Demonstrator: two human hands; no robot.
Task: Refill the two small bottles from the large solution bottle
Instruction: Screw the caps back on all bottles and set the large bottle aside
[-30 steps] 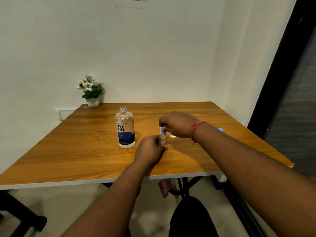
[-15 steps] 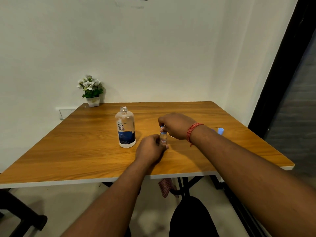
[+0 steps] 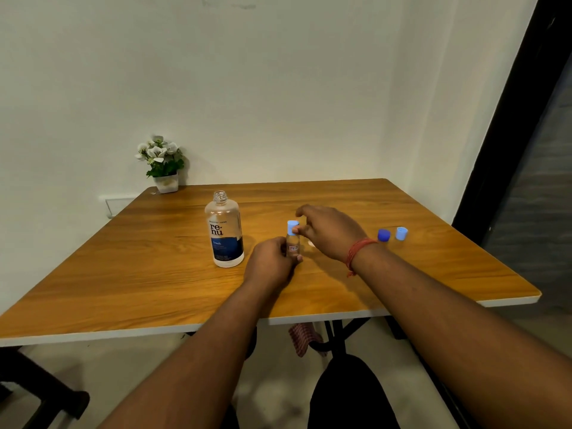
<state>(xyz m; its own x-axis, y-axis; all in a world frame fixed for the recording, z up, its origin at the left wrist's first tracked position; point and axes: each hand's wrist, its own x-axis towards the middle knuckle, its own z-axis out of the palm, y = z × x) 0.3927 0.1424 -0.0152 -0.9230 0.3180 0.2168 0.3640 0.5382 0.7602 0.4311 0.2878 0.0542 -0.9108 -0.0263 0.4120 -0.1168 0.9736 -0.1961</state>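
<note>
Near the front edge of a wooden table (image 3: 123, 292), a person's left hand (image 3: 272, 264) grips the body of a small clear bottle (image 3: 293, 247), which stands upright on the tabletop. Just behind it, the right hand (image 3: 328, 232), with a red thread around the wrist, has its fingertips curled at the bottle's light blue cap (image 3: 292, 227), which sits on the neck; how tightly the fingers (image 3: 301, 232) pinch it cannot be told. To the left of the hands, close by but not touching, stands the large solution bottle (image 3: 224, 230), upright, uncapped at the neck and partly filled with clear liquid. To the right, beyond the right wrist, two loose caps rest side by side on the table: a dark blue cap (image 3: 384, 235) and a pale blue cap (image 3: 401, 233). A second small bottle cannot be made out. At the far left corner, against the white wall, sits a small potted plant (image 3: 162, 164) with white flowers.
</note>
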